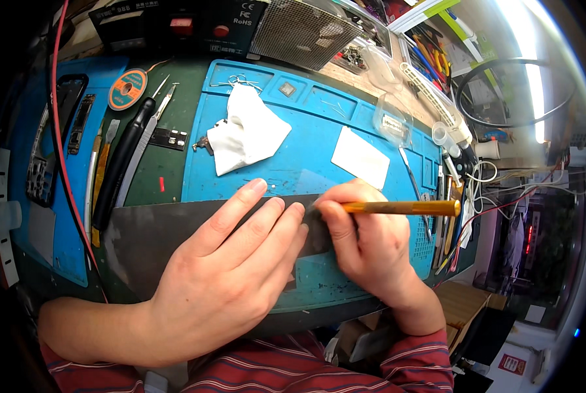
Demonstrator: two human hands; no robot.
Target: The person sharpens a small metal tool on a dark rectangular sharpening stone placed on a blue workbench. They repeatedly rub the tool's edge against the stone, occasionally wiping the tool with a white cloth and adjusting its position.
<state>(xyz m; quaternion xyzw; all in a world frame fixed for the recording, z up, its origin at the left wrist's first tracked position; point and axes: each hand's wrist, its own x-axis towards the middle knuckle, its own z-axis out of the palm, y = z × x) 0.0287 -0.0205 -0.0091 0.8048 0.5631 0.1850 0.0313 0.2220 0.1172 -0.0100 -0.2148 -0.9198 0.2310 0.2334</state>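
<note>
A dark grey sheet, like sandpaper, lies across the near part of a blue work mat. My left hand rests flat on it, fingers stretched out and holding nothing. Between thumb and fingers, my right hand grips a slim tool with a golden-yellow handle. The handle points right. Its working end is down at the sheet beside my left fingertips, blurred and partly hidden by my fingers. Beyond my hands are a crumpled white tissue and a white card.
To the left stand a solder spool, a black-handled tool, tweezers and a phone frame. A clear case with a razor blade sits far right. Black equipment lines the back; a red cable hangs left.
</note>
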